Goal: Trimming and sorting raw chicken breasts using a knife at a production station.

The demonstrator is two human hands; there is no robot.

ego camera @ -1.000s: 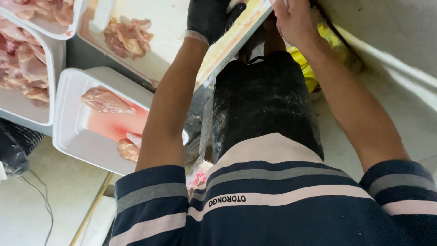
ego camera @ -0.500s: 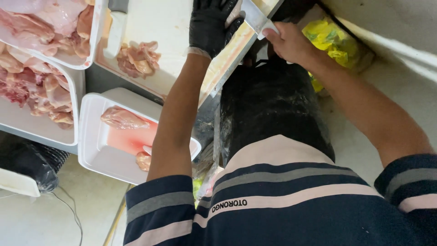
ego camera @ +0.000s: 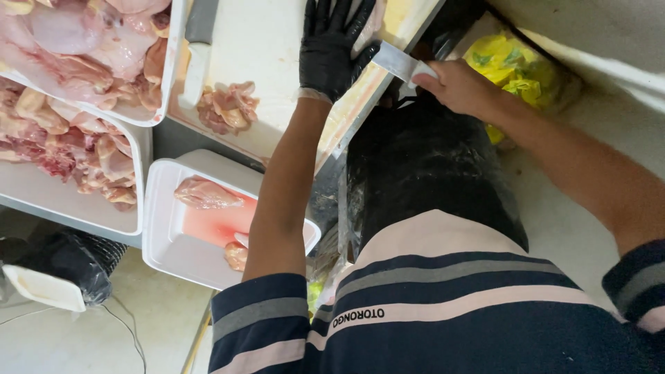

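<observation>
Knife point(ego camera: 396, 62) work sits at the far edge of the view, but nearest the camera is the person's own striped shirt point(ego camera: 429, 312), dark blue with grey and pale pink bands, filling the bottom of the frame, with a black apron or trouser front point(ego camera: 422, 173) above it. Just left of the left forearm lies a white foam tray point(ego camera: 173, 242) holding a pale chicken piece point(ego camera: 204, 194) in pink liquid, with another scrap of meat near the arm. Further left and low, a black bag point(ego camera: 69, 263) rests on the floor beside a white container. Beyond the foam tray, a larger white tray point(ego camera: 90, 215) carries a heap of raw chicken cuts point(ego camera: 62, 149), and another tray point(ego camera: 166, 83) above it holds whole pale pieces. Farther on is the white cutting board point(ego camera: 270, 62), with a small pile of chicken trimmings point(ego camera: 227, 107) on it. The left hand point(ego camera: 334, 48), in a black glove, lies flat on the board with fingers spread, near its right edge. The right hand point(ego camera: 457, 86), bare, is closed around the knife's handle, the broad steel blade pointing left toward the gloved hand and just touching or beside its edge. Past the right hand sits a yellow plastic bag point(ego camera: 519, 76) against the wall.
</observation>
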